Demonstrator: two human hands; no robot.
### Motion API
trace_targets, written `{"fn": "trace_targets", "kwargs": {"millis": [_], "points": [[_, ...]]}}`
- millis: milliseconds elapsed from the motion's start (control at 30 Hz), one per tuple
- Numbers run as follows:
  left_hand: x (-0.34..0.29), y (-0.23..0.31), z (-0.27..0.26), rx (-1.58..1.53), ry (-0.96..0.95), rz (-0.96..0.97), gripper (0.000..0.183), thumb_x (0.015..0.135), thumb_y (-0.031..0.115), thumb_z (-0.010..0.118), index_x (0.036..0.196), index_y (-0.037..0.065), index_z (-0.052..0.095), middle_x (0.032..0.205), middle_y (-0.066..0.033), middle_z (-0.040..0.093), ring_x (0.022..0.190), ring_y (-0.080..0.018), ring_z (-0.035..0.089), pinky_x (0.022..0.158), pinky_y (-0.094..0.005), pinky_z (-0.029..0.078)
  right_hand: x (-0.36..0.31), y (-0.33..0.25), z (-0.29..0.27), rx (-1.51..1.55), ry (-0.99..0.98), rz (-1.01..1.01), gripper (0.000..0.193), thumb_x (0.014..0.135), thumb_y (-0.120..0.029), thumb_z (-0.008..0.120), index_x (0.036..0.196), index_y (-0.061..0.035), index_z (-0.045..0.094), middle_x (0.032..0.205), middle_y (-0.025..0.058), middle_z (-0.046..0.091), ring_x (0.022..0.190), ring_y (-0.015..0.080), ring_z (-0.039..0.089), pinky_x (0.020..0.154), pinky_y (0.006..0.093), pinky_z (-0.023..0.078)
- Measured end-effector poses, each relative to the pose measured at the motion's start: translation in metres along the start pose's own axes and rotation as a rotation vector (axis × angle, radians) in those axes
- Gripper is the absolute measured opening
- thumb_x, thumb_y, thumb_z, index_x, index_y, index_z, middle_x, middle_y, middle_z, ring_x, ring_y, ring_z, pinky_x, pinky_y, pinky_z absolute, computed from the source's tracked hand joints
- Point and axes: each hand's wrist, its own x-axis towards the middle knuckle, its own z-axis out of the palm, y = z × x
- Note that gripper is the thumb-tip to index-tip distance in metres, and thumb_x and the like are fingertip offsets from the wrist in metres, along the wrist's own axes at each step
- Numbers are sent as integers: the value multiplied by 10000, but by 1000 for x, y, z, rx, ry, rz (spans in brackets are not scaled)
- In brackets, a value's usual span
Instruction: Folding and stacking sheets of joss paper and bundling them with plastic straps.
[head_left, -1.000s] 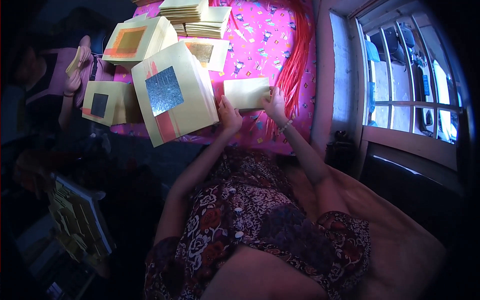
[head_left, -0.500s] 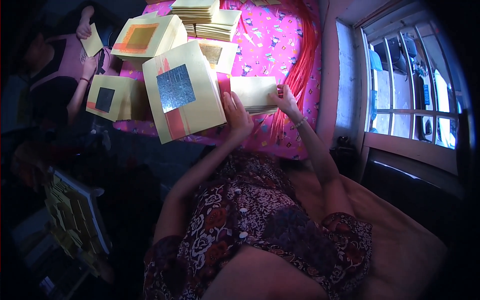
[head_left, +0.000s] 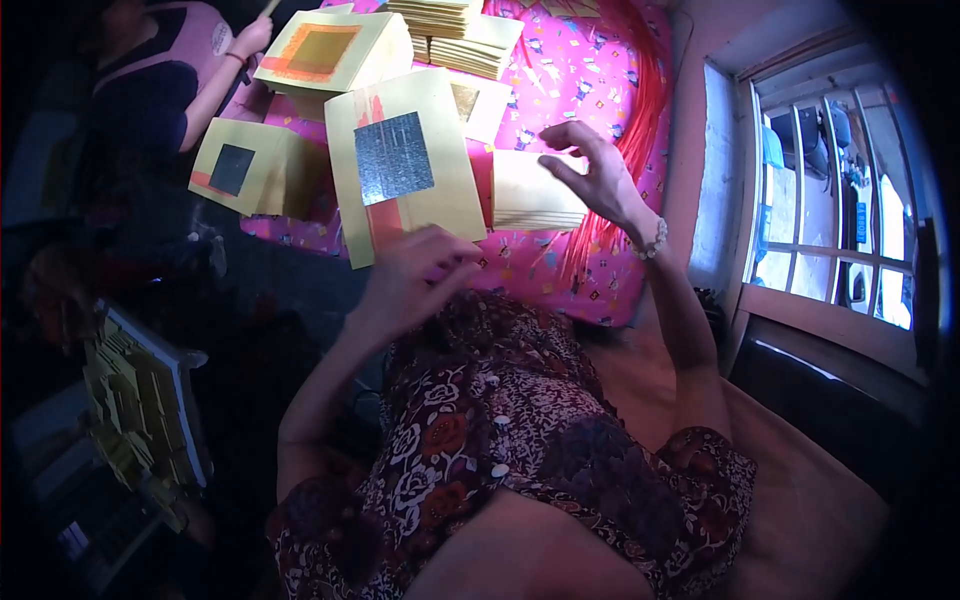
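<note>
From my head view, my right hand (head_left: 610,188) hangs over the small stack of yellow paper (head_left: 532,205), its fingers loosely curled, the thumb apart, and nothing gripped between them. That stack lies on the pink patterned bench (head_left: 580,70), near its front edge, just beside the red strands (head_left: 648,115). My left hand (head_left: 400,280) is at the lower edge of the large yellow sheets with a silver square (head_left: 450,150); its fingers are bent with the thumb away from them, holding nothing I can see, though I cannot tell whether they touch the paper. Further left stands a yellow block with a dark square (head_left: 270,180). Beyond it, a co-worker's hand (head_left: 252,40) shows at the upper left.
</note>
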Motion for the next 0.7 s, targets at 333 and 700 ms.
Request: {"fn": "trace_targets", "kwargs": {"millis": [333, 700], "points": [[-1, -32, -50, 509, 103, 46, 422, 652, 307, 845, 966, 103, 650, 986, -53, 590, 975, -264, 556, 862, -385, 472, 25, -84, 49, -515, -372, -525, 505, 665, -383, 797, 1030, -99, 595, 959, 67, 586, 978, 258, 586, 911, 404, 433], [19, -54, -78, -58, -68, -160, 185, 774, 210, 792, 862, 49, 765, 791, -58, 726, 733, -134, 663, 682, -277, 508, 58, -85, 31, -238, -588, -354, 241, 819, -329, 705, 840, -89, 719, 873, 83, 656, 863, 285, 650, 761, 390, 519]]}}
